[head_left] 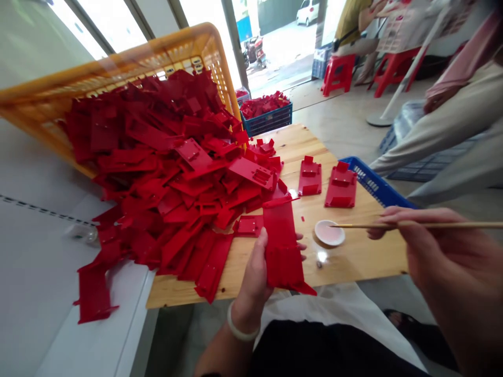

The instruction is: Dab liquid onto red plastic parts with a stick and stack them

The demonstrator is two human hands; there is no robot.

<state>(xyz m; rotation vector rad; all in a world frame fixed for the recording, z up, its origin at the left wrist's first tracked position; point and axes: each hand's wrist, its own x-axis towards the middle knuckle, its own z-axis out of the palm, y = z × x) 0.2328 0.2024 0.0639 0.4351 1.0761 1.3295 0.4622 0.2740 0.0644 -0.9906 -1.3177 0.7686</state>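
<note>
My left hand (257, 267) holds a long red plastic part (283, 243) upright above the near edge of the wooden table, thumb on its left side and fingertips showing at its right. Between the thumb and fingers of my right hand (436, 246) is a thin brush (377, 226); its tip is over a small white dish (330, 233) with pale liquid. Two red parts with raised tabs, one (310, 178) beside the other (341, 187), lie behind the dish. A small red piece (249, 225) lies left of the held part.
A big heap of red parts (176, 183) spills from a tipped yellow basket (223, 68) over the left of the table (353, 262). Blue crates (269, 121) (377, 188) stand behind and to the right. Other people, red stools (338, 73) and a pole base (379, 120) are beyond.
</note>
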